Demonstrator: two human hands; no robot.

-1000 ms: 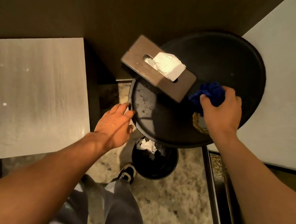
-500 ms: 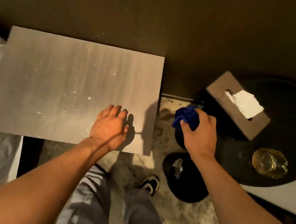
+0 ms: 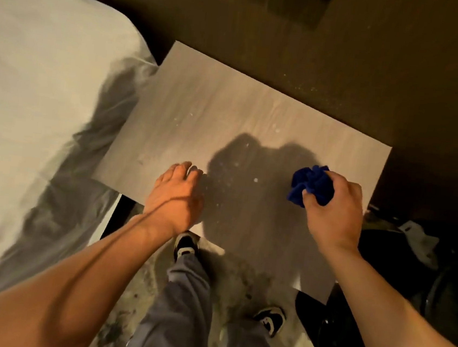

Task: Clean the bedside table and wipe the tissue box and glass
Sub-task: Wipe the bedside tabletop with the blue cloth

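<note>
Two hands over our pale grey wooden worktop (image 3: pixel 228 111), left hand (image 3: pixel 176 196) relaxed with loose grip, right hand (image 3: pixel 331 212) grip clamped on crumpled blue cloth (image 3: pixel 310 184), white bed (image 3: pixel 41 91) beside.

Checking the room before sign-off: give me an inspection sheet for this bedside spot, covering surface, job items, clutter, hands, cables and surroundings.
Surface: grey wood-grain bedside table top, dotted with pale specks.
Job's things: crumpled blue cloth; tissue box and glass not in view.
Clutter: nothing seen on the top besides the specks.
Hands: right hand grips the cloth above the top; left hand, fingers loosely bent, at the near edge.
Cables: nothing seen.
Surroundings: white bedding at left, black waste bin on the floor at right, dark wall behind.
</note>
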